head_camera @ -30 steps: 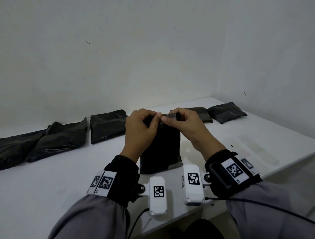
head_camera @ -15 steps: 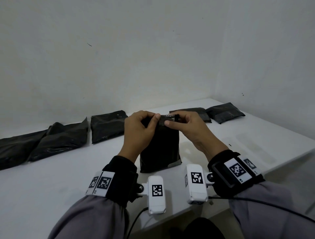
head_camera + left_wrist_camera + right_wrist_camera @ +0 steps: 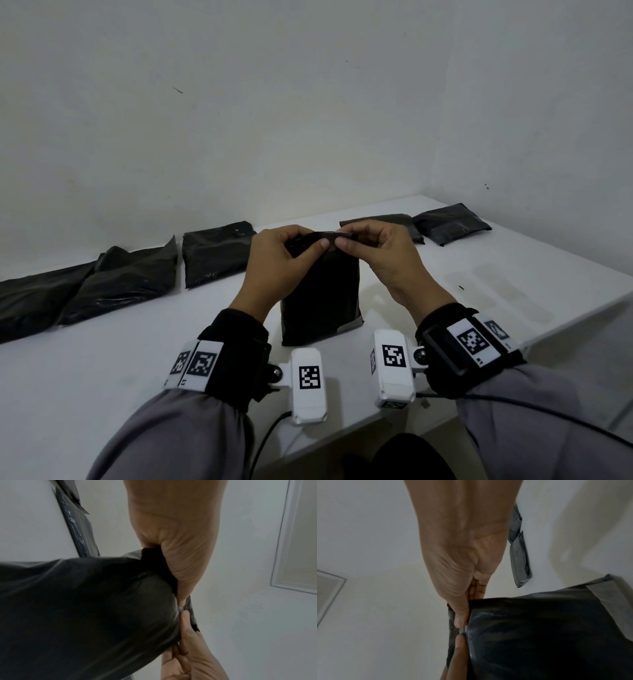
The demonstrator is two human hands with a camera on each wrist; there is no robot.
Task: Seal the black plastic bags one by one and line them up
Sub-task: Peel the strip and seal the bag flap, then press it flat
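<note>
- Black bag (image 3: 320, 294) stands upright on the white table (image 3: 102, 359), near centre, long axis vertical, mouth up.
- We see left hand (image 3: 279, 260) and right hand (image 3: 380, 253) pinching its folded top edge, fingers curled, thumbs nearly meeting.
- We count six bags: the held one, three far left (image 3: 113, 284), two far right (image 3: 448, 228), all lying flat.

**Pinching the flap, seen from my right wrist**

My right hand (image 3: 462, 563) reaches down to the top edge of the black bag (image 3: 547, 635), thumb pressed along its folded flap. My left hand's thumb (image 3: 458, 650) comes up from below, and its tip meets mine at the fold. Beyond my palm, two more dark bags (image 3: 519, 555) lie end to end on the white table (image 3: 573, 520).
</note>
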